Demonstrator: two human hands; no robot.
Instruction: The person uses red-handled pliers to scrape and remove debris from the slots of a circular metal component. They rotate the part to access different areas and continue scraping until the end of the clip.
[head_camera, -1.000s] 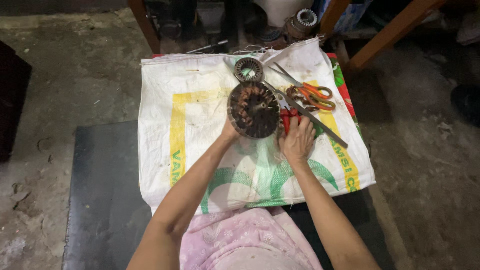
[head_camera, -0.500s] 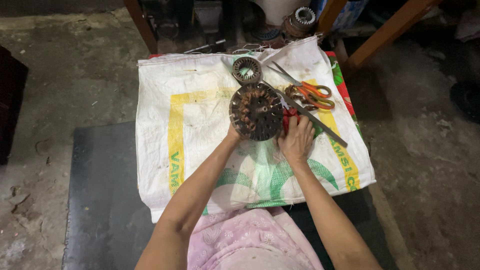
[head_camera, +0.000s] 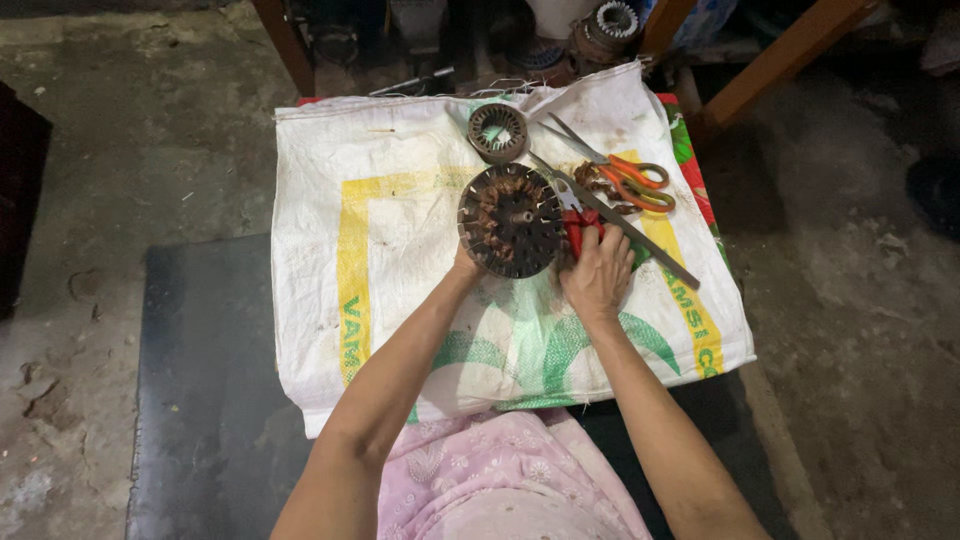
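Rusty, dull laminated metal on round stator in left hand | glossy red plastic grips on pliers under right hand | coarse woven plastic sack, white, stained, matt | orange plastic-handled scissors, steel blades | rough, dusty concrete floor

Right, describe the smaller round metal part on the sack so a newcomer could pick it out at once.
Start at the white woven sack with yellow and green print spread on the floor. Near its far edge, just beyond the big round wound core that the left hand steadies, lies the small ring. It is grey, slotted, clearly smaller than the core, untouched, left of the orange-handled scissors.
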